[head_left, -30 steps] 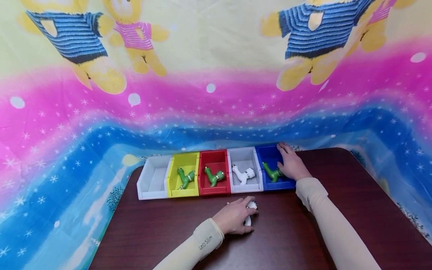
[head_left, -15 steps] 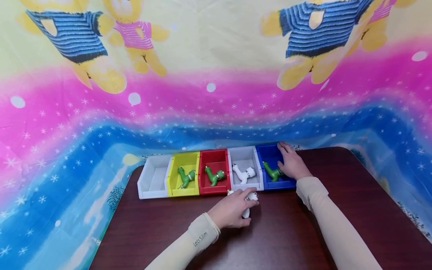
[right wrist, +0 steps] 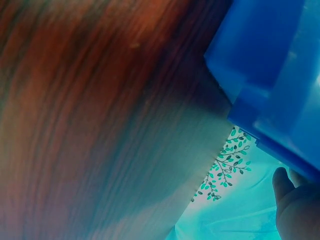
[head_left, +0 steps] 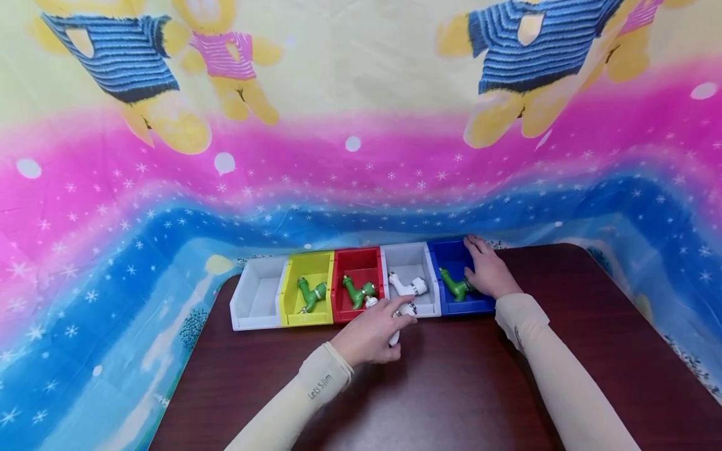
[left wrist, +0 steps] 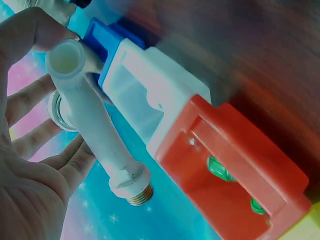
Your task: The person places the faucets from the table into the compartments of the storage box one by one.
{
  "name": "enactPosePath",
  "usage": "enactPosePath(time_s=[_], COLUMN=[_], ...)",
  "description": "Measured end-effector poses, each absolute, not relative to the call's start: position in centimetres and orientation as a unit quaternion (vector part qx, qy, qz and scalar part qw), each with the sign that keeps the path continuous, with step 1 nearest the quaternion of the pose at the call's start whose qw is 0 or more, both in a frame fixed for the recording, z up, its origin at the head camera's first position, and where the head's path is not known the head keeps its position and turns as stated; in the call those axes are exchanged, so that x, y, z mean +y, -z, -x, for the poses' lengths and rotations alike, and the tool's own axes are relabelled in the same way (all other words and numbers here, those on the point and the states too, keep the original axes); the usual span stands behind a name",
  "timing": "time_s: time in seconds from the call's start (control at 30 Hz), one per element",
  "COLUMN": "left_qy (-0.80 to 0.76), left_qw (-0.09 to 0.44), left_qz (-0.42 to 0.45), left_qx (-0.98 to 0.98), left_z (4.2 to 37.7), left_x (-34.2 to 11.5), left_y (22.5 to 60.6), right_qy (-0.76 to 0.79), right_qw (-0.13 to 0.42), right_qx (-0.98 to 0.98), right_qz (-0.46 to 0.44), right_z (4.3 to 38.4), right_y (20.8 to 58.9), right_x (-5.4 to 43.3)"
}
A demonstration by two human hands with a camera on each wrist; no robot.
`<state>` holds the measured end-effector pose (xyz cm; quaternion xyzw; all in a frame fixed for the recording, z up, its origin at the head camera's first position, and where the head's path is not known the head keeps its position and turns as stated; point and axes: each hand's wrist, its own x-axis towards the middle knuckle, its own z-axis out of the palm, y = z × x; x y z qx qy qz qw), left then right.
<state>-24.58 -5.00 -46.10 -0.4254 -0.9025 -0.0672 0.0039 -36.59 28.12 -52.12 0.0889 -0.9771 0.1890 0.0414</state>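
In the left wrist view a white plastic tap (left wrist: 95, 120) with a brass threaded end is held by my left hand (head_left: 369, 332), thumb on one side and fingers behind. In the head view the hand is just over the front edges of the red bin (head_left: 356, 260) and the grey-white bin (head_left: 407, 258), partly covering the tap. My right hand (head_left: 492, 272) grips the right side wall of the blue bin (head_left: 448, 254). Inside that bin lies a green tap (head_left: 454, 287). Another white tap (head_left: 403, 285) lies in the grey-white bin, and a green tap (head_left: 356, 293) in the red one.
The bins stand in a joined row along the back of the dark wooden table (head_left: 451, 382). Left of the red one are a yellow bin (head_left: 299, 269) with a green tap (head_left: 310, 293) and a white bin (head_left: 262, 288). A printed cloth (head_left: 350, 181) hangs behind.
My left hand has lifted the white tap from the table and carried it forward and left, up to the bins' front edges. The right hand has stayed at the blue bin.
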Motion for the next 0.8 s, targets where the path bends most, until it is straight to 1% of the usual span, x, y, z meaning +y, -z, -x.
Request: enactPosePath(time_s=[0.27,0.47,0.57,0.8], left_qy=[0.083,0.094,0.098,0.106], left_qw=[-0.002,0.01,0.007,-0.008], left_qz=[0.399,0.392,0.383,0.329], left_qx=[-0.913,-0.915,-0.918,-0.938], left_z=[25.8,27.1,27.6,28.2], left_x=[-6.8,-8.7,-9.9,-12.6], left_y=[44.9,44.3,44.0,43.6], right_qy=[-0.187,-0.19,-0.188,-0.186], right_qw=[0.041,0.036,0.037,0.035], right_qx=[-0.977,-0.977,-0.977,-0.978], right_qz=[-0.089,-0.087,-0.089,-0.088], right_z=[36.7,36.6,36.6,36.6], right_y=[52.1,51.8,51.7,51.9], right_x=[28.2,28.1,28.1,27.9])
